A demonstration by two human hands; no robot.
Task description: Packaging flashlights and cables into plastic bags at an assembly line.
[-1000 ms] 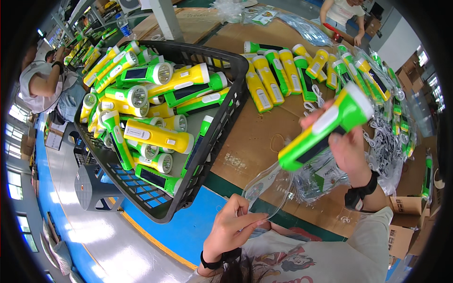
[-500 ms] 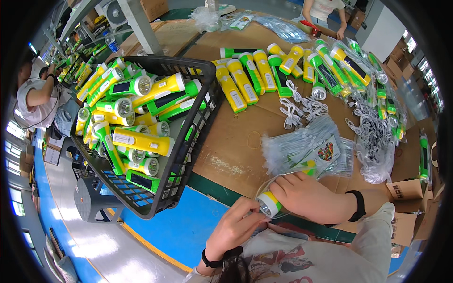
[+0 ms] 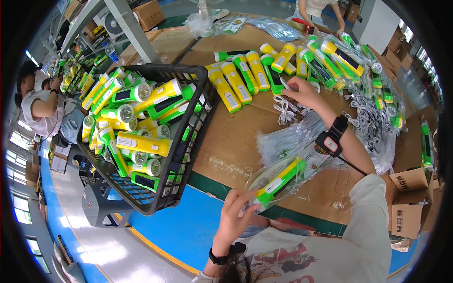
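Note:
My left hand grips the end of a yellow and green flashlight that sits inside a clear plastic bag at the table's front edge. Above the table, my right hand is closed, and a bit of white cable shows between its fingertips. Just below that hand lie coiled white cables. A stack of clear plastic bags rests between my two hands, partly covered by my right forearm. Loose yellow and green flashlights line the table beyond the cables.
A black plastic basket heaped with flashlights stands at the left. Bagged flashlights and a bundle of white cables lie at the right, near open cardboard boxes. Another person is at far left; someone else stands across the table.
My right hand has left the flashlight and moved up and away to the white cables. My left hand now holds the bagged flashlight alone, its length exposed to view.

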